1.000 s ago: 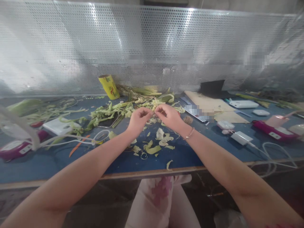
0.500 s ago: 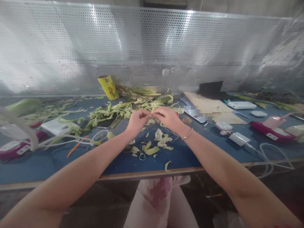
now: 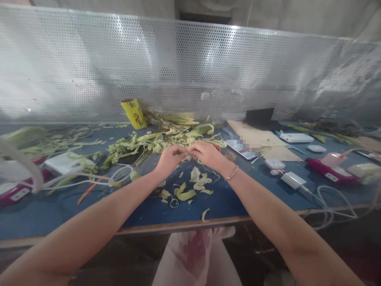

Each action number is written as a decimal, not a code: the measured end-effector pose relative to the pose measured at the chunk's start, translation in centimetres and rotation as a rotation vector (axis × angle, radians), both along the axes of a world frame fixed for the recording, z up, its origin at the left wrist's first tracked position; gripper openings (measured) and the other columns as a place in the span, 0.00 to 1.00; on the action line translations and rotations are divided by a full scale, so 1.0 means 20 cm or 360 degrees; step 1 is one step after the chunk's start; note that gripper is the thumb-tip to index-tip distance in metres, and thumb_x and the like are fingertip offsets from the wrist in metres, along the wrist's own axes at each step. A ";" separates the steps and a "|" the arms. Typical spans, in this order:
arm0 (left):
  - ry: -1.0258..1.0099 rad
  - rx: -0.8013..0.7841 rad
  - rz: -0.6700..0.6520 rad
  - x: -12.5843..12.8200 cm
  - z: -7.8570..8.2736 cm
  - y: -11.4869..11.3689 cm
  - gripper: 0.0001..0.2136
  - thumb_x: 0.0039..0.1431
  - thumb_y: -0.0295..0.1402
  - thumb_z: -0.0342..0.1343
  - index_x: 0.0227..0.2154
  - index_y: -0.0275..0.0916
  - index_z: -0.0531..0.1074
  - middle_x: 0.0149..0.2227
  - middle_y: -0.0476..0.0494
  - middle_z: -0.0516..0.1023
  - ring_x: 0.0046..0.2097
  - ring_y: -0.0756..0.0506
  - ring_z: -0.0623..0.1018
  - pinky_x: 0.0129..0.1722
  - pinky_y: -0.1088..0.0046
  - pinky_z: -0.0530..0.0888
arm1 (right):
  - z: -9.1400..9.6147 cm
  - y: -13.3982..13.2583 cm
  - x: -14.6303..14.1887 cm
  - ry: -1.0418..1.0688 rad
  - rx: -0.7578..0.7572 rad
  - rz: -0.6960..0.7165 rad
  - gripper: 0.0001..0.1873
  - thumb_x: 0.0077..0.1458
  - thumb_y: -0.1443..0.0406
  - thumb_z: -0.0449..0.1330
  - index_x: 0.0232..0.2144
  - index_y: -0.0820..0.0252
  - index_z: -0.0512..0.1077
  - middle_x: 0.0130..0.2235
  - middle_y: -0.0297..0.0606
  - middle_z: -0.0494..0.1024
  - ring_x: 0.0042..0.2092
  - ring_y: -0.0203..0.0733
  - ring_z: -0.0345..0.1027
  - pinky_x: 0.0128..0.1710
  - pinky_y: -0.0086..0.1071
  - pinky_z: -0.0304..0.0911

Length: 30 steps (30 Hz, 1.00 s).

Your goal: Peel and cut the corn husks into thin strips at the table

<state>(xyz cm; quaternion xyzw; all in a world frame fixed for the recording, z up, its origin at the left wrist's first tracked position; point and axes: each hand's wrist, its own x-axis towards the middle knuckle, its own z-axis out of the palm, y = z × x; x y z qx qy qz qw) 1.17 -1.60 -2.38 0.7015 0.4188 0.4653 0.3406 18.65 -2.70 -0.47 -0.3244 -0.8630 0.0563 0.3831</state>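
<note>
Where fingertips meet over the middle of the counter (image 3: 235, 200), left hand (image 3: 169, 159) and right hand (image 3: 208, 153) pinch shut on a thin leaf strip (image 3: 188, 150), barely visible between them; scraps (image 3: 186, 194) lie toward the front edge.

- Yellow cup (image 3: 133, 113): tilted, at the foot of the perforated metal screen (image 3: 89, 67), on the far side of the blue table (image 3: 59, 210).
- Green leaf strips (image 3: 139, 143): heaped just in front of the cup and to its right.
- Left hand (image 3: 169, 159), right hand (image 3: 208, 153): in front of the cup and to its right, at the heap's near edge. Fingertips meet, curled closed; what they pinch is too small to tell.
- Bracelet (image 3: 232, 173): on the right wrist.
- Cut scraps (image 3: 186, 194): loose, farther from the cup than the hands.
- White box (image 3: 64, 163): left-front of the cup.
- White charger (image 3: 293, 179), pink device (image 3: 329, 169): well to the cup's right.
</note>
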 end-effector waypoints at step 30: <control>-0.0240 -0.0457 0.0050 0.03 0.10 -0.10 0.12 0.44 0.40 0.59 0.26 0.37 0.68 0.21 0.51 0.70 0.24 0.51 0.70 0.26 0.75 0.68 | -0.05 0.00 -0.06 -0.0054 0.0007 -0.0081 0.10 0.57 0.75 0.44 0.30 0.59 0.61 0.32 0.37 0.65 0.35 0.38 0.59 0.37 0.30 0.58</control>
